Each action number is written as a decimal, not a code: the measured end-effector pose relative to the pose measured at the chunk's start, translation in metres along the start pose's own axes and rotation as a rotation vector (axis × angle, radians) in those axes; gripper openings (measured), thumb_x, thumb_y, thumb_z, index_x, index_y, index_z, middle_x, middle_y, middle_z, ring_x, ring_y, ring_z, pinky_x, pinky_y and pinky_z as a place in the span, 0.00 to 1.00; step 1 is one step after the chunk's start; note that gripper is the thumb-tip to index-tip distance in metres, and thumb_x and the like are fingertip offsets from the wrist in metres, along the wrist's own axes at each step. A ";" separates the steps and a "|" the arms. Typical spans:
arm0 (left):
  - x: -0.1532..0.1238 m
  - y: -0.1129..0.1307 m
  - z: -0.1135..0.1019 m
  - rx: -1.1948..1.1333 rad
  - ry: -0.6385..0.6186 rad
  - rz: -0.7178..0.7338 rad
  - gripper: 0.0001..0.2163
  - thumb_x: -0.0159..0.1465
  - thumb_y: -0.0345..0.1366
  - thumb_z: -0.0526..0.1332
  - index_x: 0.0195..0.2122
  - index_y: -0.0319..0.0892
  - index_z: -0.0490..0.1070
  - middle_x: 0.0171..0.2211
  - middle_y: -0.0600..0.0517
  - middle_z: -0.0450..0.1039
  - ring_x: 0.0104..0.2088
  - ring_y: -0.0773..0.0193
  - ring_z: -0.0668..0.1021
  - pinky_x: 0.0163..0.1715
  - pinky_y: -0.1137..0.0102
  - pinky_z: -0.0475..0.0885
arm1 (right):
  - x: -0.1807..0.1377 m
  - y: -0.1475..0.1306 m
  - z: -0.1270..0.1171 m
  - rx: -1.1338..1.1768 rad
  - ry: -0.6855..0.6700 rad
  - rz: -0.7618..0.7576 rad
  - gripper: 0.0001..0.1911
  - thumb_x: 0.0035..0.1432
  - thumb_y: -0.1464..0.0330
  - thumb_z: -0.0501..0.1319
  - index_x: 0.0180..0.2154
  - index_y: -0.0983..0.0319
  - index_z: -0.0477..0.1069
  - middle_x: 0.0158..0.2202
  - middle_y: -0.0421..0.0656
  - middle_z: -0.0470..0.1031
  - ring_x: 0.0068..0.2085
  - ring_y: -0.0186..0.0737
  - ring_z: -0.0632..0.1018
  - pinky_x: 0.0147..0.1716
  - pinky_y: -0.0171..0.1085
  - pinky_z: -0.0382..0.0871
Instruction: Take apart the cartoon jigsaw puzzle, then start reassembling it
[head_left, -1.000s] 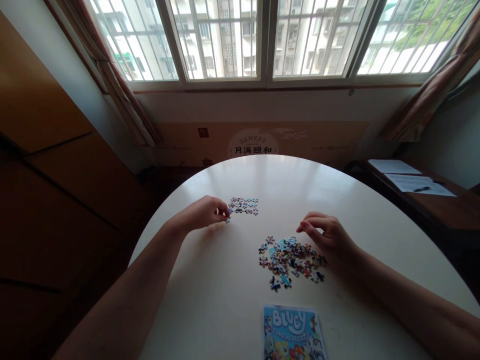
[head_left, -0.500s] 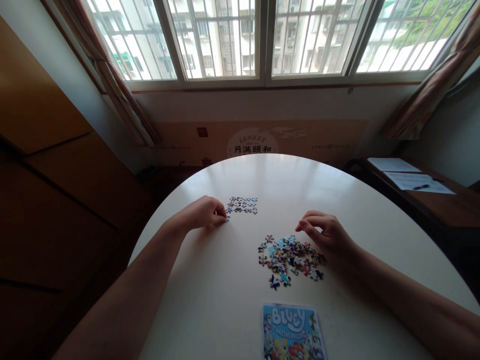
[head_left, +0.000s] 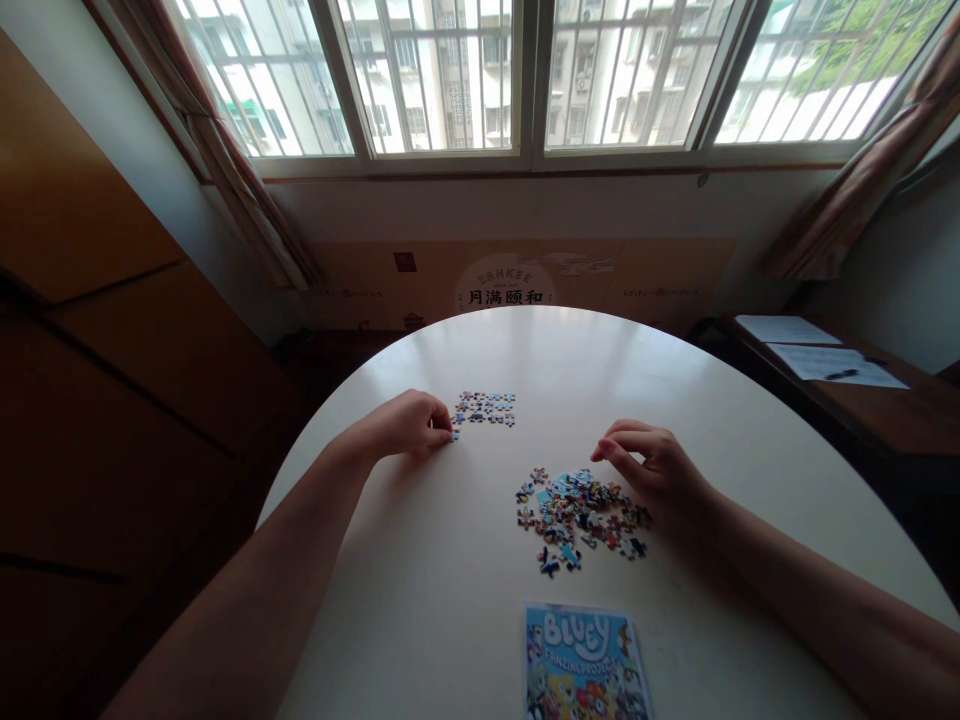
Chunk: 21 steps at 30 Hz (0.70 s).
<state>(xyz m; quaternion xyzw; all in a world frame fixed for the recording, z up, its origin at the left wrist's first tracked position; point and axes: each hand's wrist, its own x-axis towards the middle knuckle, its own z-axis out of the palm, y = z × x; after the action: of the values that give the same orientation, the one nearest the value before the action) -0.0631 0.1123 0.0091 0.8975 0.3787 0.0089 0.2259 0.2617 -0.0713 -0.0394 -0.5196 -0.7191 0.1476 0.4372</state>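
Note:
My left hand (head_left: 411, 422) is closed in a pinch on a small jigsaw piece (head_left: 454, 435), which shows light blue at the fingertips. That piece is at the lower left corner of a block of jigsaw pieces (head_left: 487, 402) set out in rows on the table. My right hand (head_left: 651, 462) hovers or rests at the upper right of a loose pile of jigsaw pieces (head_left: 581, 510). Its fingers are curled with thumb and forefinger close together, and nothing shows between them. The pile is multicoloured, with some light blue and dark pieces around its edge.
A blue picture sheet reading "Bluey" (head_left: 585, 665) lies near me on the white round table (head_left: 420, 580). Papers and a pen (head_left: 840, 365) are on a brown side surface at right. A printed cardboard panel (head_left: 585, 270) stands beyond the table, beneath the barred window.
Hardly anything differs. Both hands keep their places, the left still pinching the jigsaw piece beside the rows, and the view has shifted very slightly.

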 end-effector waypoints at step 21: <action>-0.002 -0.002 -0.007 -0.004 -0.008 -0.023 0.06 0.57 0.38 0.65 0.32 0.43 0.79 0.26 0.53 0.77 0.25 0.65 0.76 0.26 0.73 0.66 | 0.001 0.003 -0.002 -0.007 -0.018 -0.028 0.17 0.68 0.63 0.56 0.31 0.62 0.78 0.31 0.44 0.76 0.33 0.35 0.76 0.35 0.36 0.70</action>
<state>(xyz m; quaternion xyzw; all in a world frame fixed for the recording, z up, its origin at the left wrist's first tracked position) -0.0674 0.1145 0.0147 0.8926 0.3881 0.0036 0.2294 0.2650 -0.0695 -0.0398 -0.5098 -0.7307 0.1433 0.4309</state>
